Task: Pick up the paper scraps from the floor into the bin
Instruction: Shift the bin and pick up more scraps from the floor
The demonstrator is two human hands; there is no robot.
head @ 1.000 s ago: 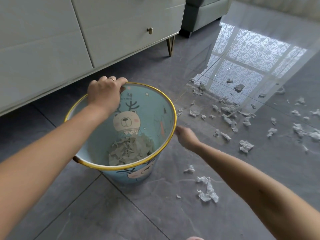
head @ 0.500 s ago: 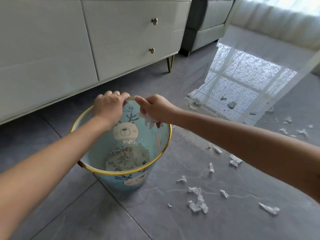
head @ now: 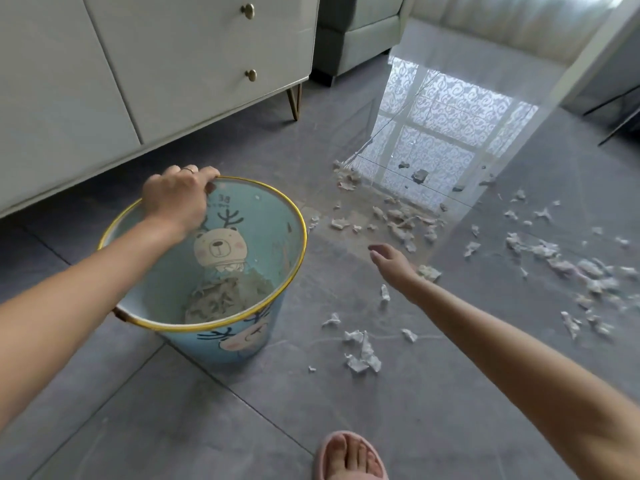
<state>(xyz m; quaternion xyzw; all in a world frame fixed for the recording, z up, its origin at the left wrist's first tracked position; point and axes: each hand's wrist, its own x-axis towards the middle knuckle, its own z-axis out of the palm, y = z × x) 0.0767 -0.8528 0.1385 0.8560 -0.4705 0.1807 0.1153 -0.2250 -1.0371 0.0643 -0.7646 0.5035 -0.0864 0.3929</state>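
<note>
A light blue bin (head: 277, 216) with a gold rim and bear pictures stands on the grey tiled floor, tilted toward me. Torn paper (head: 221, 296) lies in its bottom. My left hand (head: 176, 197) grips the far rim of the bin. My right hand (head: 391, 263) reaches out over the floor to the right of the bin, fingers extended and holding nothing. Several white paper scraps (head: 362, 351) lie just below that hand, and many more scraps (head: 398, 220) are scattered beyond it and to the far right (head: 568, 261).
A pale cabinet (head: 156, 57) on gold legs runs along the left behind the bin. A grey-green sofa (head: 356, 32) stands at the back. My foot in a pink slipper (head: 349, 457) is at the bottom edge. Bright window glare reflects on the floor (head: 446, 129).
My right hand held scraps over the bin half a second ago; it has let them go and swung out right over the floor. My left hand has kept its grip on the rim.
</note>
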